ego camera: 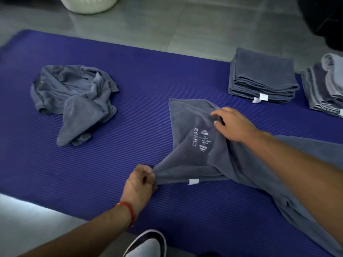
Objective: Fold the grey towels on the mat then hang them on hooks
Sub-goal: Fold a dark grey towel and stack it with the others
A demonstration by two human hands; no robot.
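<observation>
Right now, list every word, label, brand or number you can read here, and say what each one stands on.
"CHVSE", or close to it: pale stitched letters beside a pulse-line emblem on the grey towel being folded; they are turned sideways and blurred, so the reading is uncertain.
White tag on that towel's near edge: no print legible.
White tags on the folded stack: too small to read.
Nothing else carries readable text.

Left hand (142, 179) pinches the grey towel (194, 145) corner; right hand (233, 124) grips its fold.
</observation>
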